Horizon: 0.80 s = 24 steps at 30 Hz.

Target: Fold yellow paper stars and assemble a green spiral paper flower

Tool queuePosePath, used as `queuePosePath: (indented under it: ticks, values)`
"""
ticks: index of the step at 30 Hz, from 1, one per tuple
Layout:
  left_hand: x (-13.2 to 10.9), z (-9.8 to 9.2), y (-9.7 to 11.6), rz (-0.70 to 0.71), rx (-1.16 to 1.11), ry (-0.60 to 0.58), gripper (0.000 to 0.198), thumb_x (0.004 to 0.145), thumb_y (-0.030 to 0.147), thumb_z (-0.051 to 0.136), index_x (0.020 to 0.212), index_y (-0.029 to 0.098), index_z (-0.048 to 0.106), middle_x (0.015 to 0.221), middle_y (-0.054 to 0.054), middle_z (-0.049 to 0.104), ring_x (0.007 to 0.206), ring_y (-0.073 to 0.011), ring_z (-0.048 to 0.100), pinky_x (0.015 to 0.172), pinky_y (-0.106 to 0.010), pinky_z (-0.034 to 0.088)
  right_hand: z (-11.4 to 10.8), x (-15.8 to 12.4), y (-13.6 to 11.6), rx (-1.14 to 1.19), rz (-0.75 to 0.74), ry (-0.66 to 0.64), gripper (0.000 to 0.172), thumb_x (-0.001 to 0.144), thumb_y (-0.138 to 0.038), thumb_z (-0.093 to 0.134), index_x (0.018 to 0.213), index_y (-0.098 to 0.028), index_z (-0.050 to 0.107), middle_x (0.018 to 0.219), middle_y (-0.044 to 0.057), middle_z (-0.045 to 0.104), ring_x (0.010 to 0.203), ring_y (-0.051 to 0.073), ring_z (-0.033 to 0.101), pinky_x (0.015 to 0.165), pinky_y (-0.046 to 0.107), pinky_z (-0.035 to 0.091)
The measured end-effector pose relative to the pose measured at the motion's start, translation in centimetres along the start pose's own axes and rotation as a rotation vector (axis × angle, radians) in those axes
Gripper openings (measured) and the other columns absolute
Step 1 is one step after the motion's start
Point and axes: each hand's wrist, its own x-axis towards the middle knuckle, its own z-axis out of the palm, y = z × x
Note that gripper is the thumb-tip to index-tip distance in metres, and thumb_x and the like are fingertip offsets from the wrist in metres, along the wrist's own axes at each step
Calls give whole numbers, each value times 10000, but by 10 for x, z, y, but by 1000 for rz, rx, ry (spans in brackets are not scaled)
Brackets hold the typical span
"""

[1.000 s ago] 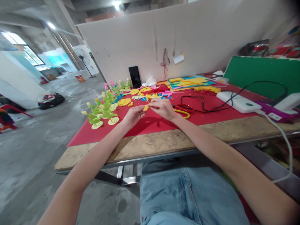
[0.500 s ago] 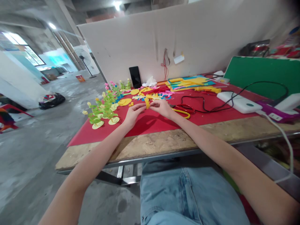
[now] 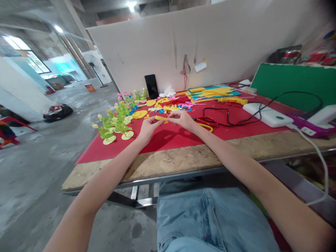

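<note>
Between my two hands a small yellow paper strip (image 3: 161, 118) is held above the red table covering (image 3: 168, 140). My left hand (image 3: 149, 128) pinches it from the left. My right hand (image 3: 182, 119) has its thumb and fingertips closed on the strip's right end. Left of my hands stand several small green paper plants (image 3: 115, 120) on pale round bases, with yellow and pink tips. Just beyond my fingers are a yellow paper disc (image 3: 139, 114) and a heap of coloured paper scraps (image 3: 172, 104). Scissors (image 3: 208, 122) lie near my right wrist.
A phone (image 3: 151, 86) leans on the white back panel. A yellow glue gun (image 3: 233, 100), black cable and white power strip (image 3: 267, 114) lie at the right, by a green board (image 3: 294, 87). Stacked coloured sheets (image 3: 210, 92) lie at the back. The bare board edge (image 3: 173, 162) is closest to me.
The yellow strip stood up from my fingertips before; now it lies sideways, pointing left over my left hand. My right hand has shifted slightly, and both hands still pinch the strip.
</note>
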Motion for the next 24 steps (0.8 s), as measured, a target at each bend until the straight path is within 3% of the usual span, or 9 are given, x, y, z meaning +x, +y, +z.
queuePosePath:
  ticks: [11,18,24]
  values:
    - [0,-1,-3,-114,-48,-10,215,518,293,761,661,151,687,665,-7,645,616,-90,547,652,-225,412,-1,2,9,-195,-129,23,176,711,-272,587,701,-100,625,651,29,608,549,74,494,526,196,384]
    - [0,-1,-1,-162,-122,24,219,492,263,774,647,140,682,659,-10,642,608,-85,535,631,-214,412,-2,-3,11,-601,-421,60,148,747,-257,588,809,-131,634,733,30,589,597,83,478,592,204,374]
    - [2,-1,1,-198,-207,6,223,486,239,776,654,129,679,654,-11,639,618,-84,545,643,-211,421,-2,-5,10,-688,-486,71,188,780,-271,561,895,-147,643,858,50,611,650,97,505,612,210,386]
